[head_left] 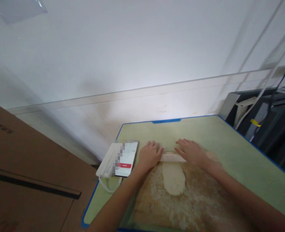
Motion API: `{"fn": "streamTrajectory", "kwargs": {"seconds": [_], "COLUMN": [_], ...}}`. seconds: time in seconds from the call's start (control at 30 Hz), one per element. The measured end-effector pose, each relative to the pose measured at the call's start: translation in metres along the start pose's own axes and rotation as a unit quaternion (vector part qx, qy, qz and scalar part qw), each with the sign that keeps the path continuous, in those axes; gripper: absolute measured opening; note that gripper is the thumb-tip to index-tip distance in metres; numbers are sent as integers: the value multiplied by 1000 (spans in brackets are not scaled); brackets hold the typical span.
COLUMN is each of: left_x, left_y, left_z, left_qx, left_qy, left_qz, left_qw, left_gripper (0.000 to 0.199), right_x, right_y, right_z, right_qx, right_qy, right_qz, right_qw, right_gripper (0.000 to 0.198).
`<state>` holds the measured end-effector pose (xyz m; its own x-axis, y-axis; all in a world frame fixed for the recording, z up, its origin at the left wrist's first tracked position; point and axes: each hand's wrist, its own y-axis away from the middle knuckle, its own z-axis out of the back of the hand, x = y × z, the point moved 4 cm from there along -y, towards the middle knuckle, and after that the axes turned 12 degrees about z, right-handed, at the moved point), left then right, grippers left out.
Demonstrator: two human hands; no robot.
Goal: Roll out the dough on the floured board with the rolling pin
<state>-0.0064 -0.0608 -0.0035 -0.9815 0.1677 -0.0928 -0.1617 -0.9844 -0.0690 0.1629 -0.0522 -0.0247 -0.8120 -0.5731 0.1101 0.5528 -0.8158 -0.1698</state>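
A pale rolling pin (pixel 172 157) lies crosswise over the far end of an oval piece of flattened dough (pixel 174 179). My left hand (pixel 151 155) rests on the pin's left end, its fingers stretched forward over it and the thumb pointing inward. Over the right end lies my right hand (pixel 192 152), fingers extended and slightly spread, a little blurred. Both palms hide the ends of the pin. Beneath the dough is a wooden board (pixel 154 209) dusted with white flour.
The green table (pixel 195 129) has a blue rim and stands near a white wall. On its left, a phone (pixel 126 158) with a cable leans on a white object (pixel 108 159). A brown cardboard box (pixel 35 161) stands left; dark equipment (pixel 270 112) and cables are at right.
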Motion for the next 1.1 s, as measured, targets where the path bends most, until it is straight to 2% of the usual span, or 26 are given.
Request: {"fn": "streamTrajectory", "kwargs": {"seconds": [0.13, 0.17, 0.27, 0.37, 0.47, 0.63, 0.77, 0.87, 1.03, 1.1], "left_x": [-3, -3, -3, -4, -4, 0, 2, 0, -4, -5], "left_y": [39, 47, 58, 47, 22, -17, -24, -8, 35, 47], "left_z": [8, 9, 11, 9, 6, 1, 1, 4, 8, 8], "left_qx": [-3, -5, -6, 0, 3, 18, 10, -4, -7, -17], "left_qy": [7, 8, 19, 2, -13, -27, -36, -38, -32, -26], "left_qz": [-7, -7, -14, -7, 2, 7, 23, 34, 18, 14], "left_qw": [1000, 1000, 1000, 1000, 1000, 999, 999, 999, 999, 999], "left_gripper": [34, 35, 38, 37, 40, 40, 39, 43, 42, 43], "right_x": [24, 28, 36, 30, 15, -12, -17, -7, 23, 29], "right_y": [29, 35, 45, 38, 18, -15, -21, -10, 22, 32], "right_z": [4, 6, 8, 5, 1, -11, -14, -7, 5, 7], "right_qx": [7, -10, -30, -5, 27, 32, 42, 52, 79, 69], "right_qy": [-5, 0, -4, -13, -16, -6, 9, 22, 36, 38], "right_qz": [29, 25, 38, 35, 28, 8, 9, 14, 58, 41], "right_qw": [1000, 1000, 999, 999, 999, 999, 999, 998, 995, 996], "right_gripper": [38, 39, 39, 42, 44, 46, 41, 41, 38, 39]}}
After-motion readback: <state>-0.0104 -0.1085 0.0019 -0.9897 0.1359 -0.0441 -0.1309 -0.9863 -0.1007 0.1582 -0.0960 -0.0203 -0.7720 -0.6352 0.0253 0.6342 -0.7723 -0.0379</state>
